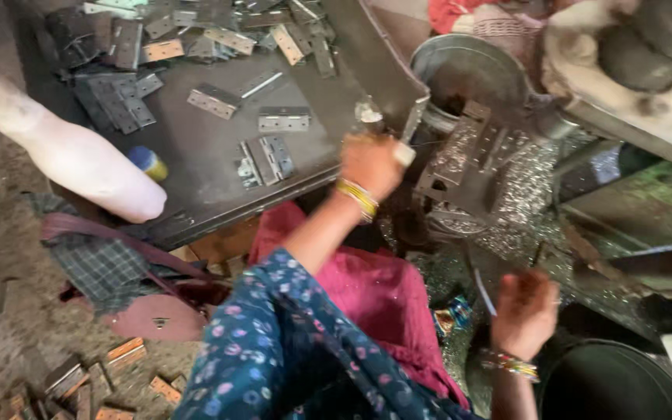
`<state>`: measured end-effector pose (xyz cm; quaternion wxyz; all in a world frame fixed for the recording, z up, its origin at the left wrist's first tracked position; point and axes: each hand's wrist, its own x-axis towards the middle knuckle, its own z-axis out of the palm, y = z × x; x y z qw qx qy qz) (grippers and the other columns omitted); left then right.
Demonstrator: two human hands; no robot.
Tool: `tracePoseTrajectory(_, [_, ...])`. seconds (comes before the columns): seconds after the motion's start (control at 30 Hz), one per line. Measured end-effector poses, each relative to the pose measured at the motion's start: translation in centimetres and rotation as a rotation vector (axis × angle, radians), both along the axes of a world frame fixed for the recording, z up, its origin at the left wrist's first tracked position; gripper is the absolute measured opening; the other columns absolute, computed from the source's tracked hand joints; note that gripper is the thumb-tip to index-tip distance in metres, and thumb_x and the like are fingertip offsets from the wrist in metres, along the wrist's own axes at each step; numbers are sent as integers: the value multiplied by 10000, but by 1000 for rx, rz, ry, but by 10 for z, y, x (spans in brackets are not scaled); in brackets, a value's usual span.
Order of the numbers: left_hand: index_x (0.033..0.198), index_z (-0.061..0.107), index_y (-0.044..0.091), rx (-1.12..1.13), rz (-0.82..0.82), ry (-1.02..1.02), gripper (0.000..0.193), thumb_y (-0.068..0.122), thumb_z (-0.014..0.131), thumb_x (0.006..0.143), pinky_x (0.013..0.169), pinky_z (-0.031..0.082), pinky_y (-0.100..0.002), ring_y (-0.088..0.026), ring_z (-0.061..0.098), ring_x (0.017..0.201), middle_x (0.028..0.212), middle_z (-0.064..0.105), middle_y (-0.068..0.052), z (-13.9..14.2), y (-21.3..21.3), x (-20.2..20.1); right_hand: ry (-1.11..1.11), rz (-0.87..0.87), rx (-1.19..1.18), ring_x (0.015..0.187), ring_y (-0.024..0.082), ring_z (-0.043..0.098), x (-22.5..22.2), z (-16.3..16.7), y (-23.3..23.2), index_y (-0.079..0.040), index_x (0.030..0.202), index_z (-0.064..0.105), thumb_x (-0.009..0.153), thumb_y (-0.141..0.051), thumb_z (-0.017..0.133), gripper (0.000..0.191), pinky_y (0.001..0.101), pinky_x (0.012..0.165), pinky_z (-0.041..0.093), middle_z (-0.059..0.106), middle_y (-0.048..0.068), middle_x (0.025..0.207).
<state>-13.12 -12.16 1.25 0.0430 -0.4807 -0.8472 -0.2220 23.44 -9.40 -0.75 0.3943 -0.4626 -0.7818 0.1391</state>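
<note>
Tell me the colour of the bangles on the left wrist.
Yellow-gold bangles; head view shows them best.

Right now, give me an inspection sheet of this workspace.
Surface: dark metal table, tilted in view, with hinges spread over it.
Job's things: metal piece at the left hand, beside the fixture of a machine; thin lever at the right hand.
Clutter: loose hinges, more heaped at the far edge; rusty hinges on the floor; shiny swarf around the machine.
Grippers: left hand closed on the metal piece; right hand at the lever, grip unclear from blur.
Cables: nothing seen.
Surroundings: metal bowl, dark bucket, checked cloth.
</note>
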Motion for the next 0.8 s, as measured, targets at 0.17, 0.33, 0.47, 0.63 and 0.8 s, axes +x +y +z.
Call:
tracePoseTrajectory(0.17, [1045, 764, 127, -44, 401, 420, 335, 204, 539, 809, 766, 527, -582, -320, 676, 977, 1076, 724, -114, -32, -55, -167, 37, 11, 54, 961, 245, 723, -14, 51, -3, -17, 1140, 664, 1136, -310, 720, 298, 338, 798, 571, 693, 122, 1113])
tracePoseTrajectory(0.33, [1135, 740, 108, 8, 238, 62, 245, 254, 630, 971, 973, 527, -502, -390, 611, 1172, 1293, 635, -127, -55, -43, -179, 39, 42, 61, 959, 269, 701, -16, 57, -9, 6, 1135, 661, 1148, -313, 704, 322, 352, 801, 567, 662, 140, 1081])
tracePoseTrajectory(0.47, [1141, 722, 104, -23, -20, 19, 467, 323, 852, 749, 1010, 510, -473, -402, 584, 1203, 1299, 591, -157, -31, -28, -141, 24, 24, 58, 945, 268, 687, -15, 56, -10, -5, 1129, 666, 1125, -270, 712, 269, 382, 829, 545, 681, 126, 1062])
tracePoseTrajectory(0.63, [1332, 642, 167, -15, 46, -120, 806, 313, 930, 593, 981, 435, -567, -483, 495, 1273, 1398, 510, -186, -16, -8, -131, -17, 4, 44, 897, 287, 677, -14, 55, -5, -32, 1113, 680, 1085, -219, 715, 192, 412, 815, 520, 687, 127, 1025])
tracePoseTrajectory(0.8, [1364, 644, 146, 106, 109, -302, 742, 196, 832, 648, 1054, 472, -414, -447, 567, 1219, 1311, 537, -253, -38, -6, -168, -61, -25, 31, 899, 310, 676, -15, 54, -4, -31, 1093, 676, 1060, -199, 729, 179, 429, 793, 506, 689, 129, 997])
